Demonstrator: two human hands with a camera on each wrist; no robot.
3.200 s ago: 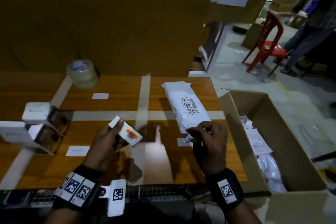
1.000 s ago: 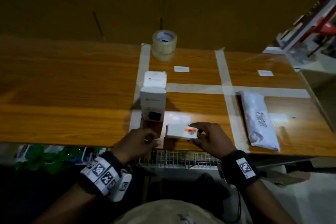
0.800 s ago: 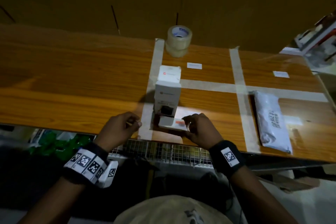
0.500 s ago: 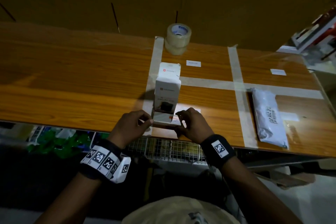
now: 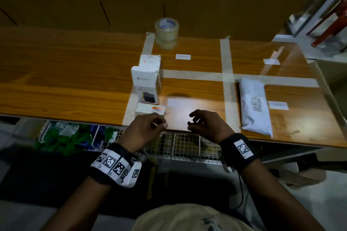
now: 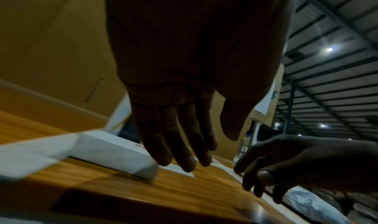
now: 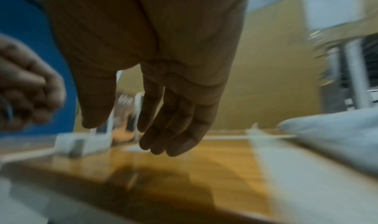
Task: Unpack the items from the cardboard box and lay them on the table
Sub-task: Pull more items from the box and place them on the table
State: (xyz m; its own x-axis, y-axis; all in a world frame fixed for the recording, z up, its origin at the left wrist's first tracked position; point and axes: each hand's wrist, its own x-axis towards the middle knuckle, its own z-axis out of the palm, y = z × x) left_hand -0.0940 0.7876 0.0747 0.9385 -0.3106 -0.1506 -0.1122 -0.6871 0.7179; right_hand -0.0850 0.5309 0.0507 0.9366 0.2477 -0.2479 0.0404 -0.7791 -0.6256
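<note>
A small flat white box with an orange label (image 5: 150,111) (image 6: 114,156) lies on the wooden table (image 5: 75,84) near its front edge. It sits just in front of two upright white boxes (image 5: 146,82) (image 5: 151,62). My left hand (image 5: 159,122) (image 6: 206,148) hovers just in front of the small box, fingers relaxed and holding nothing. My right hand (image 5: 195,121) (image 7: 122,135) hangs empty over the front edge, a little to the right. A white poly mailer (image 5: 254,105) (image 7: 337,138) lies flat further right. The cardboard box is out of view.
A roll of clear tape (image 5: 166,33) stands at the back of the table against a brown cardboard wall. Strips of pale tape (image 5: 226,73) divide the tabletop into cells with small white labels. A wire grid shelf (image 5: 180,148) runs under the front edge.
Both hands have let go of the small white box, which now lies in front of the upright boxes. The hands have drawn back to the front edge, the right one moving right.
</note>
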